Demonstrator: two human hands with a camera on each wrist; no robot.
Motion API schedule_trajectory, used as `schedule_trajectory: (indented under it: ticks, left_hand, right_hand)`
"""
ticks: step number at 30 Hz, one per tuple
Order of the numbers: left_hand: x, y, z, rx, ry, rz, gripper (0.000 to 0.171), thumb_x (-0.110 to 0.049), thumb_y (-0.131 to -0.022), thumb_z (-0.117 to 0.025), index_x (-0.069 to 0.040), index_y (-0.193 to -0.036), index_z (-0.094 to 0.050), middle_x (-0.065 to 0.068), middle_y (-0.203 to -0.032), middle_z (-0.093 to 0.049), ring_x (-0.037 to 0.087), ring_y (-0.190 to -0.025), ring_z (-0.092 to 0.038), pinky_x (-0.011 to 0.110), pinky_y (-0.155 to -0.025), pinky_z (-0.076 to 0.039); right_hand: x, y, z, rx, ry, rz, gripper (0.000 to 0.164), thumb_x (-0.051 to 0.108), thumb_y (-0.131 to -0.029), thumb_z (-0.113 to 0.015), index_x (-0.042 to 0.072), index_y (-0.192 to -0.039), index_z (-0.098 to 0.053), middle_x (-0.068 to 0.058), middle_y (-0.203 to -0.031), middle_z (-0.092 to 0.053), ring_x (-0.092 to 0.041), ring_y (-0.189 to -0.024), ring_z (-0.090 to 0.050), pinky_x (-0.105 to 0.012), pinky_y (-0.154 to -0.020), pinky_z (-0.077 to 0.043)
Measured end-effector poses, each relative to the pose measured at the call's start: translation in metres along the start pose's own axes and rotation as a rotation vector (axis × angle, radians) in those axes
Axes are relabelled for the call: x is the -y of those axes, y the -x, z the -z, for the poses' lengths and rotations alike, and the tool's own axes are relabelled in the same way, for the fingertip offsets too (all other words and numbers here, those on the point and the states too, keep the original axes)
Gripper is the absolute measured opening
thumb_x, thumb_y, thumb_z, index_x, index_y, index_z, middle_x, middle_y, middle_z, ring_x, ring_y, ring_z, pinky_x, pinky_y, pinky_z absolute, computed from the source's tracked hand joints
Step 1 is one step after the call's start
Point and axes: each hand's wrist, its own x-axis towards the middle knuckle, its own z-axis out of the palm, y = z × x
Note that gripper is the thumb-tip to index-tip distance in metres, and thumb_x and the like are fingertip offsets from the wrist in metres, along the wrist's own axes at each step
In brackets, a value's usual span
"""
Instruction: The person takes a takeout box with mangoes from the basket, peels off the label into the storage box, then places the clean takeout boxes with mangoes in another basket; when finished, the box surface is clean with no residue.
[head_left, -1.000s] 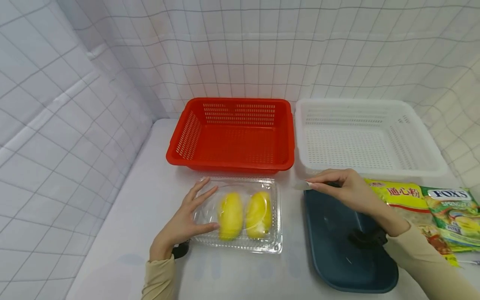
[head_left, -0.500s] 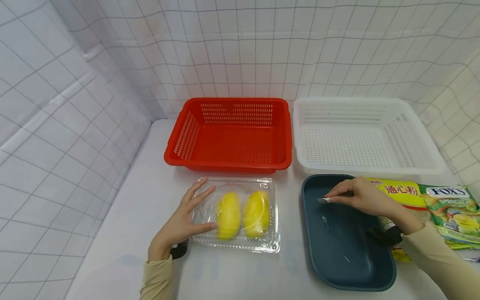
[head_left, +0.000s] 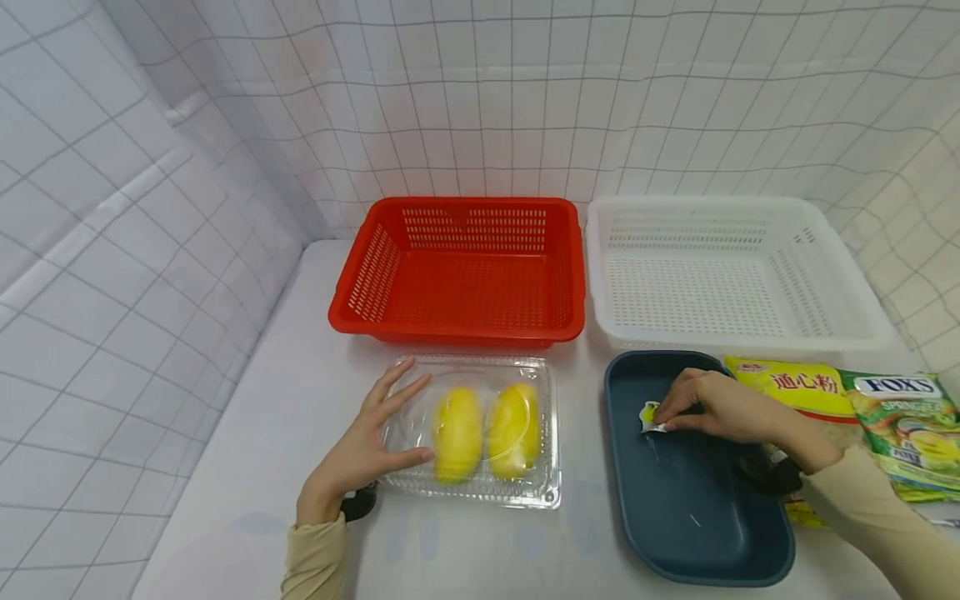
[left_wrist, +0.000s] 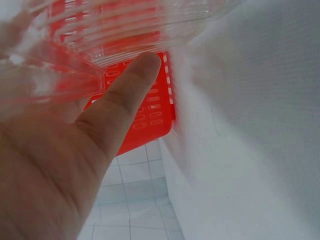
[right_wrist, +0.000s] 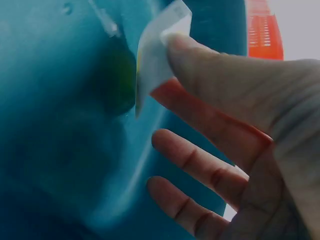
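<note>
My left hand (head_left: pixel 360 450) rests on the left side of a clear plastic clamshell box (head_left: pixel 551 433), its fingers spread and straight. Two yellow mango-shaped fruits, one on the left (head_left: pixel 458 435) and one on the right (head_left: pixel 514 429), show through the lid. In the left wrist view the thumb (left_wrist: pixel 125 95) lies along the ribbed plastic. Inside a dark blue tray (head_left: pixel 675 533), my right hand (head_left: pixel 720 408) pinches a small sticker (head_left: pixel 649 417) between thumb and index finger. The sticker has a white back (right_wrist: pixel 162 45) and a yellow-green patch. In the right wrist view the other fingers are loosely extended.
Behind the box stands a red plastic basket (head_left: pixel 465 329), and to its right a white one (head_left: pixel 720 333). A yellow pasta packet (head_left: pixel 802 383) and a green FOX'S bag (head_left: pixel 903 417) lie right of the tray. Gridded white cloth (head_left: pixel 480 100) forms the back and sides.
The right hand has moved the sticker from beyond the tray's back left corner down into the tray, turning it so its printed side shows. The left hand has stayed on the box.
</note>
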Motion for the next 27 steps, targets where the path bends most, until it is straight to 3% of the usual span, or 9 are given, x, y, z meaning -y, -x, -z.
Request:
schedule_trajectory:
  ticks: [6, 18, 27]
  left_hand:
    - [0.0002, 0.0002, 0.0002, -0.007, 0.003, -0.002, 0.081, -0.008, -0.071, -0.082, 0.001, -0.141, -0.042, 0.019, -0.153, -0.017, 0.037, -0.139, -0.008, 0.070, -0.100, -0.017]
    - [0.0011, 0.0004, -0.0007, -0.009, 0.019, -0.017, 0.081, -0.006, -0.070, -0.082, 0.002, -0.140, -0.042, 0.019, -0.153, -0.017, 0.038, -0.139, -0.009, 0.069, -0.100, -0.018]
    - [0.0008, 0.0010, -0.0003, -0.009, 0.028, -0.029, 0.081, -0.004, -0.070, -0.082, 0.004, -0.140, -0.042, 0.020, -0.152, -0.017, 0.039, -0.139, -0.009, 0.069, -0.100, -0.018]
  right_hand:
    - [-0.0031, 0.0043, -0.0010, 0.075, 0.002, -0.007, 0.013, 0.020, -0.082, -0.074, 0.024, -0.094, -0.078, 0.012, -0.097, -0.069, -0.010, -0.091, -0.054, -0.030, -0.075, -0.047]
    - [0.0000, 0.0062, -0.0005, 0.102, 0.096, 0.025, 0.018, 0.016, -0.075, -0.079, 0.025, -0.091, -0.078, 0.006, -0.099, -0.070, -0.022, -0.095, -0.058, -0.042, -0.080, -0.049]
    - [0.0033, 0.0079, -0.0004, 0.143, 0.122, -0.036, 0.020, 0.013, -0.074, -0.080, 0.025, -0.089, -0.078, 0.003, -0.103, -0.070, -0.032, -0.102, -0.058, -0.051, -0.084, -0.047]
